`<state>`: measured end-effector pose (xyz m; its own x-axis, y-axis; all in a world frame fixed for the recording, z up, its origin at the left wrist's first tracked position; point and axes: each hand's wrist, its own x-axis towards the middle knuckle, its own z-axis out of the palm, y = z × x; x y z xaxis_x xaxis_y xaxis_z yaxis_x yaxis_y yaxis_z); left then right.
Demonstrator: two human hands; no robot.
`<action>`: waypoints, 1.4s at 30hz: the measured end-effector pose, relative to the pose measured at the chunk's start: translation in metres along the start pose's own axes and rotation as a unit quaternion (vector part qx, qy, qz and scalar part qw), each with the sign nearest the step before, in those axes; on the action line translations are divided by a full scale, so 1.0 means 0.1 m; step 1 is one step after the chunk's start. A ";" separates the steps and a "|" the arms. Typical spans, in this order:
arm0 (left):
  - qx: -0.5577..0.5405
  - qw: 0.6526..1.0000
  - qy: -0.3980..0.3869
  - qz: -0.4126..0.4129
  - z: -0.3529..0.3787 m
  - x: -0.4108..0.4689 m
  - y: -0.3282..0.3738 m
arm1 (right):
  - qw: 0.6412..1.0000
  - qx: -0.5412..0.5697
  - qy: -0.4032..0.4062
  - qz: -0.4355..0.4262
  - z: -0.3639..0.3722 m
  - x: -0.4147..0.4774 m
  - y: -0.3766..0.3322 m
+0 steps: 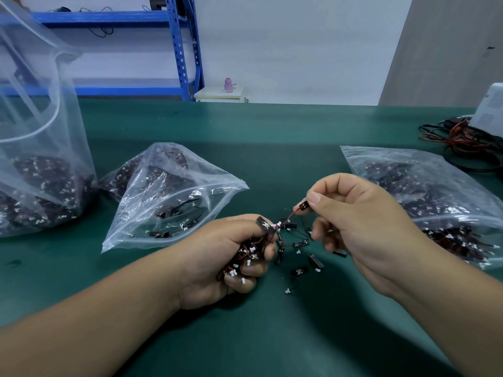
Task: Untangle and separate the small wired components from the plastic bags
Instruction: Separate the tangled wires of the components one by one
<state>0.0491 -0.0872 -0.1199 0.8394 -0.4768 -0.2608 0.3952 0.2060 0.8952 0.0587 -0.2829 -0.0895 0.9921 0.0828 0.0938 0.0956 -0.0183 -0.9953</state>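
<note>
My left hand (217, 257) grips a tangled bunch of small wired components (249, 255), black bodies with red and black wires and white plugs. My right hand (362, 221) pinches one black component (303, 206) between thumb and forefinger; its red wire runs down to the bunch. Several loose components (300, 270) lie on the green table (272, 336) between my hands. An open clear plastic bag (168, 202) holding a few components lies left of centre. A fuller bag (441, 197) lies at the right, and a tall open bag (40, 164) stands at the far left.
A knot of red and black cables (462, 140) and a white device (490, 110) sit at the table's far right. Blue shelving (185, 50) and a small white cabinet (220, 95) with a pink bottle stand behind the table.
</note>
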 end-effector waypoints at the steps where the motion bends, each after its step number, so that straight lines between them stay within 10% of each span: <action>1: 0.002 1.000 0.004 0.001 0.01 -0.01 0.00 | 1.000 -0.005 0.000 -0.002 0.00 0.00 0.01; 20: -0.016 1.000 0.009 0.010 0.02 -0.02 0.00 | 0.973 -0.218 -0.067 0.019 -0.21 0.10 0.03; 27: -0.018 1.000 0.000 0.013 0.00 -0.01 0.00 | 0.844 -0.490 -0.218 0.018 -0.40 0.10 -0.10; 34: -0.007 1.000 0.008 0.007 0.03 -0.02 0.02 | 0.785 -0.591 -0.185 -0.003 -0.39 0.16 0.01; 42: -0.008 1.000 0.014 0.002 0.05 -0.04 0.03 | 0.879 -0.449 -0.155 -0.041 -0.45 0.13 -0.19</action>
<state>0.0453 -0.0895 -0.1144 0.8508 -0.4525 -0.2672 0.3974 0.2212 0.8906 0.0738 -0.3260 -0.0682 0.9227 0.3852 0.0153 0.3294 -0.7673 -0.5502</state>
